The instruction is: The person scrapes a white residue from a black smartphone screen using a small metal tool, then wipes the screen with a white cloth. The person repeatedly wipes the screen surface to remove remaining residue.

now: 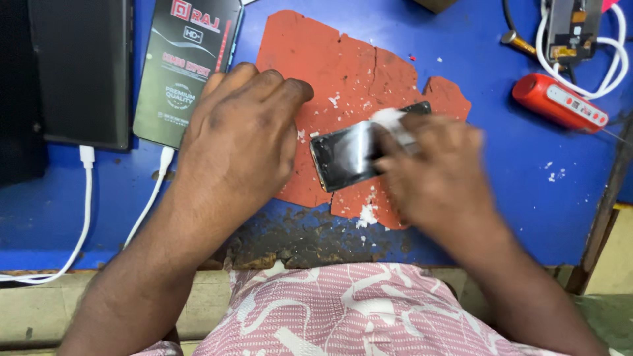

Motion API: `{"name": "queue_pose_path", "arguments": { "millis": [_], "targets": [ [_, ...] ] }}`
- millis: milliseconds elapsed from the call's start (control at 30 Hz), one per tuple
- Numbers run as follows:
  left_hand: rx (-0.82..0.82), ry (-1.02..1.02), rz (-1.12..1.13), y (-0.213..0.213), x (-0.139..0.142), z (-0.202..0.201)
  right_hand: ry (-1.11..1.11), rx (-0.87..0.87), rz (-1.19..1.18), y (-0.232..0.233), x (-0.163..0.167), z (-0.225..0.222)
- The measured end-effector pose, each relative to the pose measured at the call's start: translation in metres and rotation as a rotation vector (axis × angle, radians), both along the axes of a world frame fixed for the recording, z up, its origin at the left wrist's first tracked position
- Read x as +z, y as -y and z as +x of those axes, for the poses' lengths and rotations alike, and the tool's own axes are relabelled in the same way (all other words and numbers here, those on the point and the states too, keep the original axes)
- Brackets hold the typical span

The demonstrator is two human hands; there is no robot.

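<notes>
Right hand [438,175], blurred, is closed on a white cloth [390,120] pressed to the phone [349,155]. Left hand [241,135] is laid flat beside the phone's left end, holding nothing. The phone's long axis runs left-right, tilted up rightwards, on a red mat [343,72]. A dark rectangular package [188,62] is seen upper left on the blue desk [521,178].

Bare forearms and bare hands [244,132], no sleeves in view; pink garment [349,310] with white squiggle pattern.

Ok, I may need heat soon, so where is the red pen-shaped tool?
In the head view the red pen-shaped tool lies at upper right on the blue worktop, beside the white coiled cable.
</notes>
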State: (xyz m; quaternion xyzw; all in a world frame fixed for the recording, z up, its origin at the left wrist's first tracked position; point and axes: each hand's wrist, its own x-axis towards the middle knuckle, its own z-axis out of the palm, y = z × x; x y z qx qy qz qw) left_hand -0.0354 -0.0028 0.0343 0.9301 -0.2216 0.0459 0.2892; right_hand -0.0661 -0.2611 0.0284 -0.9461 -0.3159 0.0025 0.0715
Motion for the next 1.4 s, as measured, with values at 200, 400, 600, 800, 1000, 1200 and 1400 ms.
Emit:
{"name": "queue_pose_path", "arguments": {
  "millis": [200, 400, 600, 800, 1000, 1200, 1400],
  "targets": [
    [0.017, -0.021, -0.006, 0.001, 0.001, -0.003, 0.035, -0.105, -0.015, 0.028, -0.010, -0.007],
    [0.027, -0.091, 0.029, 0.004, 0.001, 0.001, 0.063, -0.095, -0.040, 0.033, -0.009, -0.006],
    [-0.010, -0.062, 0.019, 0.005, 0.001, 0.000, 0.017, -0.105, 0.015, 0.039, -0.005, -0.002],
    [-0.026, -0.062, 0.057, 0.005, -0.001, 0.001, 0.009, -0.134, 0.016, 0.037, -0.001, -0.004],
    [-0.033, -0.053, 0.069, 0.006, 0.000, 0.001, 0.028, -0.130, 0.017, 0.036, -0.004, 0.005],
    [-0.030, -0.020, 0.072, 0.001, -0.002, 0.000, -0.005, -0.140, 0.086, 0.044, -0.003, -0.012],
    [-0.029, -0.007, 0.007, 0.005, 0.001, 0.004, -0.005, -0.001, 0.231, 0.019, -0.006, -0.025]
  ]
}}
